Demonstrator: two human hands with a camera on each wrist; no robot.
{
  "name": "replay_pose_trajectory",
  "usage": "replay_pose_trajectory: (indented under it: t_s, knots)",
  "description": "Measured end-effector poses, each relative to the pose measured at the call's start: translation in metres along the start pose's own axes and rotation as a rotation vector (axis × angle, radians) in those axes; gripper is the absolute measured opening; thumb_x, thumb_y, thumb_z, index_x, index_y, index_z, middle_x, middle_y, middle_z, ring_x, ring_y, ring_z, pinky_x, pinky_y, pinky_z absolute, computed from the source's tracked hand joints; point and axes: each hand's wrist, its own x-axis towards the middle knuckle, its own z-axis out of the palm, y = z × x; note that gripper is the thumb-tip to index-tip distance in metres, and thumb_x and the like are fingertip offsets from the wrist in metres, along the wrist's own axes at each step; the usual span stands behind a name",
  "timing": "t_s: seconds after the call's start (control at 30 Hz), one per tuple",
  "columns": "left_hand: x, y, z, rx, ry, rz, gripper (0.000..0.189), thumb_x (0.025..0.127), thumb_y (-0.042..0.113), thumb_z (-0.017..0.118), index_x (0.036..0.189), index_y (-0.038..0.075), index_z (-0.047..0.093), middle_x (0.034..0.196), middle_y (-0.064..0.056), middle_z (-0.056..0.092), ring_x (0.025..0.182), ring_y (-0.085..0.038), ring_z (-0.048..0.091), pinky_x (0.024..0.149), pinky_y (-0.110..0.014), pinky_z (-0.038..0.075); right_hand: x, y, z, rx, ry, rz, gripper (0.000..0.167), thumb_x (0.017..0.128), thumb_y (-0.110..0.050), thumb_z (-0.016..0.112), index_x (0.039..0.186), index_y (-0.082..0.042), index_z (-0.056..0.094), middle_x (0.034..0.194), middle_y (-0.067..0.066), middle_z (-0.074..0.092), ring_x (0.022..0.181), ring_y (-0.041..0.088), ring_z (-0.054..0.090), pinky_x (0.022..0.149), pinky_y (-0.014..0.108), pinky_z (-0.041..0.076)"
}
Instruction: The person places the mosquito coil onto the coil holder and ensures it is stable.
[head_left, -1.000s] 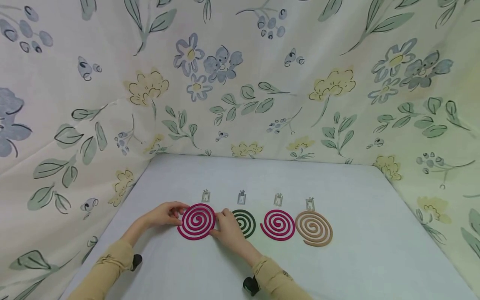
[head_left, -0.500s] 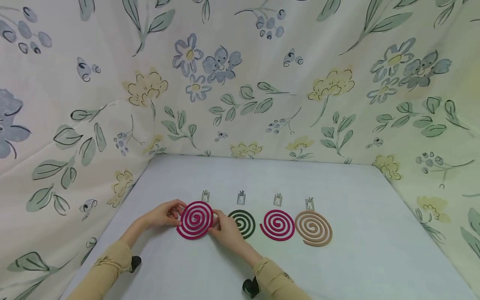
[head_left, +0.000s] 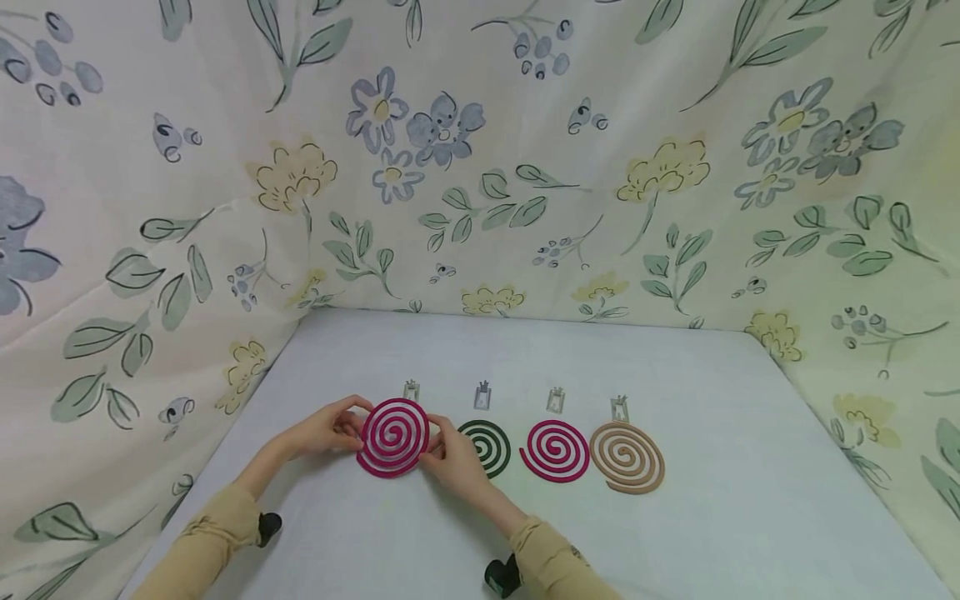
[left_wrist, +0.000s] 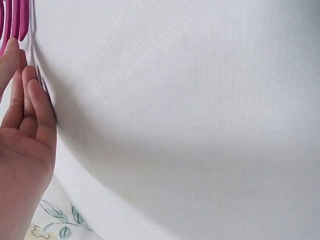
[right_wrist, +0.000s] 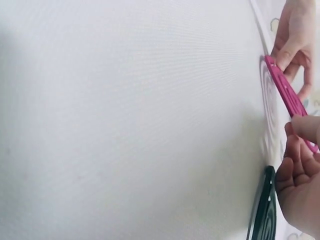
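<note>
Both hands hold a magenta mosquito coil (head_left: 393, 437) by its opposite sides. The left hand (head_left: 330, 430) pinches its left edge with the thumb in front; in the left wrist view, thumb and fingertips meet the coil's edge. The right hand (head_left: 456, 457) pinches the right edge between thumb and fingers. From the right wrist view the coil (right_wrist: 287, 90) is raised off the table and tilted, its spiral shadow on the cloth. A dark green mosquito coil (head_left: 491, 447) lies beside the right hand, partly hidden by it. Behind the held coil, a small metal coil stand (head_left: 411, 390) shows its upper part.
Right of the green coil lie another magenta coil (head_left: 557, 451) and a tan coil (head_left: 627, 457). More metal stands (head_left: 483, 396) line up behind the coils, with one (head_left: 619, 408) right at the tan coil's edge. Floral cloth (head_left: 480, 167) hangs around the white table (head_left: 720, 517).
The held coil has shifted slightly upward in the head view, now covering the lower part of the stand behind it. Both hands keep their grip; the other coils stay put.
</note>
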Motion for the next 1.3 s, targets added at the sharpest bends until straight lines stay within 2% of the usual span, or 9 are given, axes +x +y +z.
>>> replay_pose_trajectory:
  t_s: [0.27, 0.4, 0.57, 0.77, 0.97, 1.13, 1.3]
  knots:
    - [-0.004, 0.011, -0.002, 0.000, 0.001, 0.041, 0.056, 0.087, 0.007, 0.066, 0.137, 0.002, 0.040, 0.099, -0.017, 0.064, 0.084, -0.015, 0.059, 0.072, -0.023, 0.050, -0.001, 0.000, -0.011, 0.115, -0.032, 0.026, 0.055, 0.087, -0.009, 0.067, 0.137, -0.014, 0.046, 0.088, 0.001, 0.064, 0.065, 0.001, 0.048, 0.056, 0.016, 0.041]
    - [-0.005, 0.015, -0.002, 0.014, 0.034, 0.064, 0.055, 0.088, 0.010, 0.065, 0.137, 0.002, 0.042, 0.097, -0.015, 0.065, 0.082, -0.012, 0.059, 0.072, -0.023, 0.049, -0.001, -0.001, -0.018, 0.139, -0.008, -0.004, 0.054, 0.087, -0.009, 0.066, 0.137, -0.013, 0.047, 0.089, 0.004, 0.066, 0.069, 0.001, 0.048, 0.059, 0.015, 0.042]
    - [-0.007, 0.022, -0.002, 0.019, 0.092, 0.055, 0.053, 0.089, 0.016, 0.065, 0.137, 0.005, 0.045, 0.098, -0.012, 0.066, 0.084, -0.010, 0.060, 0.073, -0.023, 0.050, 0.000, -0.006, -0.027, 0.171, 0.022, -0.035, 0.052, 0.087, -0.008, 0.066, 0.136, -0.010, 0.048, 0.091, 0.009, 0.068, 0.068, 0.001, 0.048, 0.059, 0.015, 0.042]
    - [-0.011, 0.030, -0.004, -0.063, 0.179, 0.024, 0.057, 0.089, 0.023, 0.066, 0.139, 0.009, 0.044, 0.104, -0.012, 0.066, 0.091, -0.009, 0.062, 0.080, -0.023, 0.052, 0.000, -0.019, -0.034, 0.215, 0.049, -0.031, 0.050, 0.087, -0.006, 0.066, 0.134, -0.006, 0.049, 0.092, 0.014, 0.068, 0.068, 0.006, 0.047, 0.058, 0.013, 0.038]
    - [-0.010, 0.030, -0.004, -0.179, 0.243, 0.042, 0.054, 0.090, 0.022, 0.064, 0.138, 0.011, 0.043, 0.111, -0.013, 0.065, 0.096, -0.008, 0.063, 0.085, -0.020, 0.050, -0.007, -0.048, -0.049, 0.277, 0.037, -0.040, 0.048, 0.088, -0.001, 0.063, 0.133, 0.003, 0.046, 0.093, 0.022, 0.066, 0.068, 0.012, 0.046, 0.057, 0.014, 0.037]
    - [-0.009, 0.032, -0.003, -0.214, 0.292, 0.053, 0.049, 0.092, 0.024, 0.062, 0.135, 0.009, 0.047, 0.111, -0.001, 0.064, 0.097, -0.007, 0.063, 0.089, -0.025, 0.051, -0.007, -0.057, -0.056, 0.310, 0.060, -0.019, 0.047, 0.088, -0.003, 0.063, 0.132, 0.002, 0.047, 0.096, 0.024, 0.066, 0.070, 0.011, 0.048, 0.060, 0.013, 0.039]
    - [-0.008, 0.039, -0.001, -0.255, 0.327, 0.084, 0.046, 0.094, 0.024, 0.058, 0.137, 0.009, 0.047, 0.112, 0.009, 0.064, 0.101, -0.005, 0.062, 0.091, -0.029, 0.051, -0.003, -0.058, -0.059, 0.337, 0.083, -0.003, 0.045, 0.089, -0.004, 0.062, 0.131, 0.001, 0.048, 0.098, 0.023, 0.066, 0.072, 0.012, 0.048, 0.061, 0.014, 0.040]
